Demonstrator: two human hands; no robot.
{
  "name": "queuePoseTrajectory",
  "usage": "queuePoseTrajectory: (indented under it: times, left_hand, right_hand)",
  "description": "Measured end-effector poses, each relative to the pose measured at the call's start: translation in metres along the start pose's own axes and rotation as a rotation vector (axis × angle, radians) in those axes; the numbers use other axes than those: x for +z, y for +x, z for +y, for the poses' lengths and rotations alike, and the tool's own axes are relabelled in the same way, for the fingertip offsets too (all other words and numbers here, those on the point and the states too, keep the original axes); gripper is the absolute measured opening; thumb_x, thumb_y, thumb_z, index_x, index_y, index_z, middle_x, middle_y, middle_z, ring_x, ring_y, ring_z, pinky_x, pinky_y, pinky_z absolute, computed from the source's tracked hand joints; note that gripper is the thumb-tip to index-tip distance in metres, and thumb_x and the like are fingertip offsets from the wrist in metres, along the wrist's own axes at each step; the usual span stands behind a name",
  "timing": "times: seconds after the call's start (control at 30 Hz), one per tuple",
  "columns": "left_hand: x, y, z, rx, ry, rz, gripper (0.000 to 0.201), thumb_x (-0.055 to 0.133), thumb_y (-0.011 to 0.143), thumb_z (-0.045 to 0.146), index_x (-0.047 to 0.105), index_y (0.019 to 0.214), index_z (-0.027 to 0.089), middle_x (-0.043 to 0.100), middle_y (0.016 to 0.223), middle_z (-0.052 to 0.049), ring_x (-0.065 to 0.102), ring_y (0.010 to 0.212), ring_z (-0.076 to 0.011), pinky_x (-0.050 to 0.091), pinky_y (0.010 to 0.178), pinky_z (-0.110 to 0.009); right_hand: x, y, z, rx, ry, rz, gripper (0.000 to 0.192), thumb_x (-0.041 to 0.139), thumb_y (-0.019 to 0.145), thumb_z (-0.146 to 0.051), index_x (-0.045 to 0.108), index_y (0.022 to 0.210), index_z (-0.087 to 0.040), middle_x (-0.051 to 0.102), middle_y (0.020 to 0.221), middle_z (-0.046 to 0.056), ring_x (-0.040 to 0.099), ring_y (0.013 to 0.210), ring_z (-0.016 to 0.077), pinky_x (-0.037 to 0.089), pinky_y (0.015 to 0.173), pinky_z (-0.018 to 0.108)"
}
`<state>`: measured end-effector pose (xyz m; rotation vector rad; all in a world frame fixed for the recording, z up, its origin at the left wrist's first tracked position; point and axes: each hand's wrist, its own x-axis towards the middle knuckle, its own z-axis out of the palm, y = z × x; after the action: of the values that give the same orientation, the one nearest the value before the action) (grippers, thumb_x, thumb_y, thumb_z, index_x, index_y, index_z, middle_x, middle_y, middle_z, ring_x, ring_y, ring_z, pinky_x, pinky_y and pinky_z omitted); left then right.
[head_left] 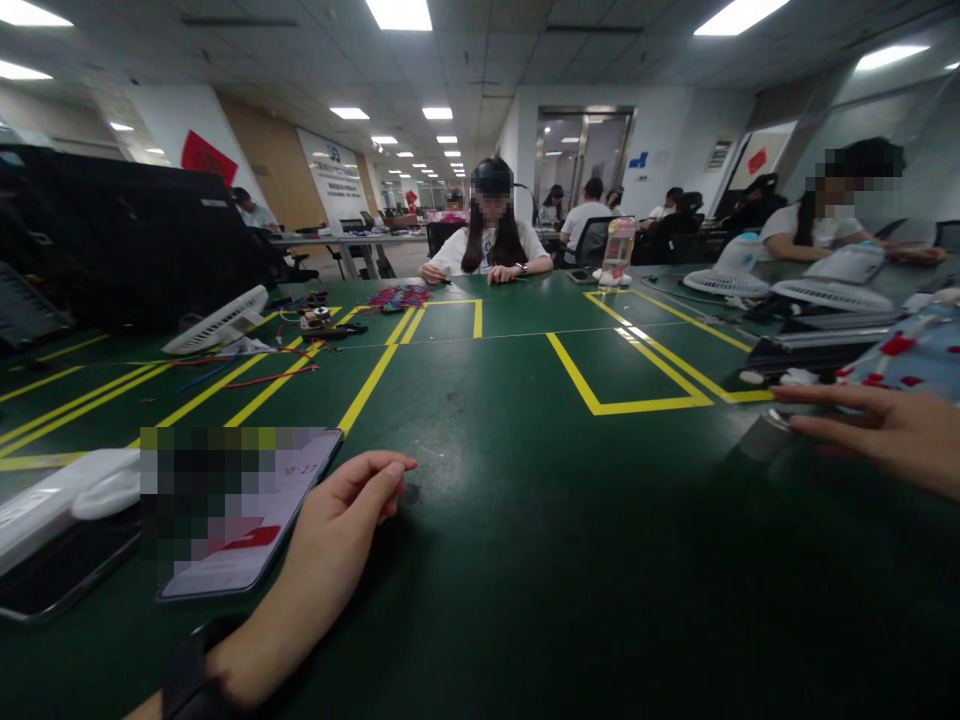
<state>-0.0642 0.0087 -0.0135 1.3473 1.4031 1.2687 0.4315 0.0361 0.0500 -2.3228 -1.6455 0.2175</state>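
Note:
My left hand [349, 505] rests low over the green table [525, 560], its fingers curled in and the thumb against the index finger. Nothing shows between them. Beside that wrist lies a phone [304, 510] with a lit screen, partly pixelated. At the right edge, my right hand [892, 430] reaches in with fingers stretched out and apart. Its fingertips are at a small silvery cylinder [765, 436], blurred, on the tabletop; whether they touch it I cannot tell.
A white power strip [60, 490] and a dark phone [75, 565] lie at left. Wires [277, 375] and a white fan part [217, 320] sit farther back. Aluminium profiles [817, 345], fans [727, 280] and a bottle [618, 250] stand right. A person [491, 225] sits opposite.

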Motion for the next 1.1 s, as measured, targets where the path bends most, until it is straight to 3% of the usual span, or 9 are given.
queuePoseTrajectory:
  times: [0.1,0.23,0.37,0.5,0.63,0.83,1.0,1.1]
  left_hand:
    - [0.001,0.001,0.000,0.003,0.007,0.002,0.022,0.061,0.084,0.040,0.066,0.091,0.019,0.055,0.068,0.003,0.048,0.061,-0.0122,0.037,0.054,-0.021]
    - [0.001,0.001,0.003,0.013,0.025,0.006,0.020,0.060,0.084,0.038,0.066,0.090,0.020,0.054,0.066,0.004,0.049,0.060,-0.0128,0.037,0.053,-0.022]
    - [0.004,-0.005,0.012,0.084,0.151,-0.005,0.016,0.059,0.084,0.034,0.066,0.088,0.021,0.058,0.068,0.003,0.052,0.063,-0.0151,0.039,0.056,-0.024]
    - [0.020,-0.012,0.029,0.330,0.384,-0.148,0.013,0.053,0.089,0.027,0.065,0.088,0.023,0.063,0.082,0.000,0.057,0.076,-0.0182,0.042,0.067,-0.028]
    - [0.047,-0.015,0.048,0.445,0.422,-0.266,0.016,0.050,0.091,0.020,0.065,0.088,0.023,0.064,0.086,0.000,0.058,0.083,-0.0181,0.043,0.074,-0.029]
    - [0.067,-0.009,0.061,0.449,0.417,-0.367,0.014,0.057,0.086,0.019,0.067,0.094,0.025,0.063,0.094,-0.002,0.057,0.087,-0.0189,0.044,0.077,-0.030]
    - [0.068,-0.003,0.065,0.410,0.387,-0.392,0.011,0.060,0.084,0.022,0.069,0.089,0.024,0.063,0.092,-0.003,0.058,0.086,-0.0198,0.045,0.077,-0.031]
    - [0.065,-0.001,0.067,0.395,0.377,-0.334,0.013,0.059,0.085,0.023,0.071,0.080,0.022,0.063,0.087,-0.003,0.058,0.083,-0.0198,0.044,0.074,-0.030]
  right_hand:
    - [0.004,-0.002,0.004,0.026,0.102,-0.042,0.057,0.059,0.073,-0.057,0.060,0.119,-0.022,0.062,0.114,0.013,0.064,0.077,0.0153,0.045,0.069,0.031]
    - [0.015,-0.016,-0.011,-0.093,0.099,0.026,0.053,0.062,0.073,-0.053,0.060,0.117,-0.023,0.066,0.106,0.008,0.064,0.087,0.0178,0.047,0.074,0.030]
    - [0.034,-0.052,-0.070,-0.352,0.200,0.053,0.051,0.057,0.077,-0.054,0.058,0.119,-0.025,0.064,0.109,0.005,0.063,0.086,0.0160,0.050,0.074,0.029]
    - [0.061,-0.094,-0.148,-0.723,0.421,-0.160,0.041,0.057,0.081,-0.042,0.056,0.119,-0.026,0.061,0.113,0.003,0.061,0.095,0.0126,0.050,0.083,0.026]
    - [0.088,-0.112,-0.191,-0.875,0.502,-0.250,0.029,0.055,0.082,-0.029,0.058,0.111,-0.025,0.062,0.108,0.000,0.058,0.096,0.0107,0.048,0.086,0.027]
    - [0.111,-0.107,-0.184,-0.779,0.699,-0.297,0.068,0.065,0.075,-0.031,0.032,0.134,-0.023,0.059,0.116,0.005,0.058,0.101,0.0131,0.046,0.091,0.032]
    - [0.112,-0.106,-0.184,-0.819,0.735,-0.342,0.053,0.060,0.077,-0.025,0.042,0.127,-0.022,0.057,0.118,0.006,0.056,0.101,0.0135,0.046,0.088,0.031]
    - [0.107,-0.105,-0.185,-0.855,0.693,-0.309,0.049,0.059,0.078,-0.025,0.046,0.125,-0.023,0.057,0.117,0.005,0.055,0.099,0.0129,0.046,0.086,0.029]
